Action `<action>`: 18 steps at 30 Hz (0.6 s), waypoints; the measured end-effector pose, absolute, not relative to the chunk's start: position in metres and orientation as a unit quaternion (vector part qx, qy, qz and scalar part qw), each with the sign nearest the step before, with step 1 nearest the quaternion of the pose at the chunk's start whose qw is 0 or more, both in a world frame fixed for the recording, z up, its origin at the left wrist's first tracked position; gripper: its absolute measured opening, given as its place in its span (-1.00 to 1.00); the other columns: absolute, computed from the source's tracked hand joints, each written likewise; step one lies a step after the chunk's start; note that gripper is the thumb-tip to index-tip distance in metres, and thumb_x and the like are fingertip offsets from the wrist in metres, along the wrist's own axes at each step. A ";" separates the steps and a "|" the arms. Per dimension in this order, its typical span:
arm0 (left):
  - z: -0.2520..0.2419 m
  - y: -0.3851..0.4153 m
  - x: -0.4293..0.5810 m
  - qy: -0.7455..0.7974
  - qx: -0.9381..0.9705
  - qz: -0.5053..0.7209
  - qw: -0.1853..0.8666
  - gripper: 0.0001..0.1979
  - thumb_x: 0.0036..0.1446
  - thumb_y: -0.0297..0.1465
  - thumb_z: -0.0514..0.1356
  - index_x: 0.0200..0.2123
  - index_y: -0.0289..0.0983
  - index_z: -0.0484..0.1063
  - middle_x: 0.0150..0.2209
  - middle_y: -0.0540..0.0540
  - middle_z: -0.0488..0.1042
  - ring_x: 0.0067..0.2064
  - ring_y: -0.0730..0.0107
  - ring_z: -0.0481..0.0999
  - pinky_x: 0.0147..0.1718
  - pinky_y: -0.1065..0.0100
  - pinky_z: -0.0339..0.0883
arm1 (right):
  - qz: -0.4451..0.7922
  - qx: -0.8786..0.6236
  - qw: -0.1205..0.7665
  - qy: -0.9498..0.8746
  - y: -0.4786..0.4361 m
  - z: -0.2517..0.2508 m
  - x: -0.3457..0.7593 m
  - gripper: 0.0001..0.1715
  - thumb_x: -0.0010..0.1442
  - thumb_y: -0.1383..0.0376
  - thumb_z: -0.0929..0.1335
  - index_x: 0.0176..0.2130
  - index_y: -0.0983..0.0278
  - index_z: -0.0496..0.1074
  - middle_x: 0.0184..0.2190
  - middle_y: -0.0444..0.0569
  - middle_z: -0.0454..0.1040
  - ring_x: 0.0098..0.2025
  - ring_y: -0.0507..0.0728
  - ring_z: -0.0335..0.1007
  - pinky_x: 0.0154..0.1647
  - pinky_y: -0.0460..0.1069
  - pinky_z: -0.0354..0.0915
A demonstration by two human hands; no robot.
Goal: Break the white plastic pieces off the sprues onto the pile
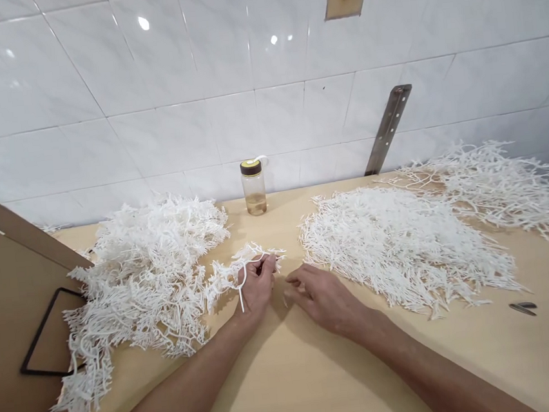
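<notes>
My left hand (259,284) is closed around a white branching plastic sprig (241,280), whose bare stem hangs over the back of the hand and whose tufted end points left. Just to its right, my right hand (319,295) is curled with thumb and fingertips together; whatever they pinch, if anything, is too small to make out. Left of my hands lies a big heap of bushy white sprigs (149,270). On the right spreads a pile of finer white pieces (404,239).
Behind that pile lie long bare white branches (505,184). A clear bottle with a dark lid (254,192) stands near the tiled wall. Small metal snips (523,308) lie at the right. A brown board (18,321) with a black handle borders the left; a metal bracket (388,130) leans on the wall.
</notes>
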State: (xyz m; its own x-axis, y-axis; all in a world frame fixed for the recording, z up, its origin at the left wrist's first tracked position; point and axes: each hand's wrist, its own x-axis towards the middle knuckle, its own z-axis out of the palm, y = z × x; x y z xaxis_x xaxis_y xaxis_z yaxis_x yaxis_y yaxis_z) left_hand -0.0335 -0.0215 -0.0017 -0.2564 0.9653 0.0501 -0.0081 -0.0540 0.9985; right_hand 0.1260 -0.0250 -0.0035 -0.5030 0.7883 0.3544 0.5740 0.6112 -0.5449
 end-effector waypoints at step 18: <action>-0.002 -0.020 -0.035 0.533 0.516 0.535 0.404 -0.62 0.15 -0.08 0.18 -0.49 -0.28 0.45 -0.70 0.09 0.23 -0.64 0.54 0.19 -0.61 0.47 0.06 | 0.134 -0.432 0.261 -0.853 -0.022 0.001 0.131 -0.86 0.24 0.45 0.25 -0.32 0.26 0.36 -0.36 -0.07 0.44 -0.37 0.07 0.34 -0.34 -0.04 0.19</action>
State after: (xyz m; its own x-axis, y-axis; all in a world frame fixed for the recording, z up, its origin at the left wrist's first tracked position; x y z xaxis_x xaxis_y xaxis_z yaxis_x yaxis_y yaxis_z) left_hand -0.0351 -0.0202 -0.0019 -0.1407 0.9826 0.1210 0.1172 -0.1049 0.9876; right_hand 0.1309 -0.0221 0.0011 -0.4901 0.8073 0.3287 0.6670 0.5901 -0.4549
